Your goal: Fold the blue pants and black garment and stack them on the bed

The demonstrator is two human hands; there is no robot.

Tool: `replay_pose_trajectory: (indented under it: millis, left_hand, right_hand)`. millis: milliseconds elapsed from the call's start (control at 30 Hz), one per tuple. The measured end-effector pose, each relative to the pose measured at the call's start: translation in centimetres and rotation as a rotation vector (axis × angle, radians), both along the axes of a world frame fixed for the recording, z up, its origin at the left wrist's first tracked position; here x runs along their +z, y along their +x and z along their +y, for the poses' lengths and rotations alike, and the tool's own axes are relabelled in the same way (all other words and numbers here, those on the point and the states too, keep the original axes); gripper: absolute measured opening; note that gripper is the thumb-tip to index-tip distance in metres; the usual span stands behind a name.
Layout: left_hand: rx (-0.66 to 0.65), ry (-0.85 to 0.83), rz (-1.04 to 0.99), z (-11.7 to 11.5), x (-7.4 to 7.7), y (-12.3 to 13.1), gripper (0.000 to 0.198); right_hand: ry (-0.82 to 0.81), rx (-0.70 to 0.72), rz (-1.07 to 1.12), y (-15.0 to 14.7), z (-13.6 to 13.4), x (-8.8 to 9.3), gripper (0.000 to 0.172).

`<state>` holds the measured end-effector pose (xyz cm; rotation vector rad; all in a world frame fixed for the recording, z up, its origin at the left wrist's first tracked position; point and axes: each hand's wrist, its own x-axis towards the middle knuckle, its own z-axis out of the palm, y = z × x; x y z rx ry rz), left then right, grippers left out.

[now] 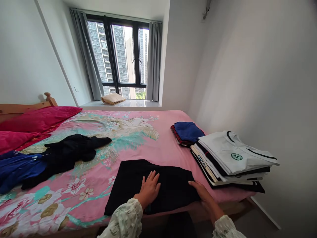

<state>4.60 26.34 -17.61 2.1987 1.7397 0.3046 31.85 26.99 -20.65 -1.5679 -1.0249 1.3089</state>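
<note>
Black shorts [173, 185], folded in half, lie flat along the near edge of the bed. My left hand [149, 188] rests palm down on the middle of the cloth, its fingers stretched out. At the right end, my right hand [199, 191] has its thumb on top of the shorts' edge, and its other fingers are mostly hidden under or behind the cloth. Just right of that hand stands a tall stack of folded clothes [228, 158] with a white shirt [220, 150] on top. Behind it is a smaller folded pile topped by a blue garment [189, 131].
Crumpled black clothing [71, 152] and a blue garment [17, 167] lie on the left of the bed [163, 145], near red pillows [49, 117]. A beige folded cloth [112, 98] sits on the window sill. A wall [260, 82] rises at the right.
</note>
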Motion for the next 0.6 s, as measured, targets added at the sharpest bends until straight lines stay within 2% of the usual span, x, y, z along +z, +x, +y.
replay_pose_trajectory:
  millis: [167,300,367,467,533,600]
  left_hand:
    - [0.058,-0.018,0.003,2.8,-2.4,3.8,0.064]
    - [0.063,-0.001,-0.015,3.0,-4.1,4.7,0.065]
    - [0.067,0.003,-0.033,2.9,-4.0,4.7,0.064]
    - [0.110,0.003,-0.050,2.1,-2.7,4.3,0.059]
    - [0.171,0.026,-0.086,0.4,-1.9,3.5,0.058]
    - [0.232,0.127,-0.202,-2.4,-2.0,1.9,0.054]
  right_hand:
    - [-0.013,0.078,0.446,-0.1,-1.2,2.7,0.047]
    - [0.032,0.096,0.578,-2.3,-1.7,5.5,0.055]
    - [0.064,0.094,0.569,-4.5,-1.6,7.0,0.063]
    - [0.090,0.105,0.511,-8.1,-1.4,9.1,0.076]
    - [0.092,0.102,0.445,-10.2,-1.2,10.1,0.082]
    - [0.113,0.101,0.370,-12.2,-0.8,10.6,0.083]
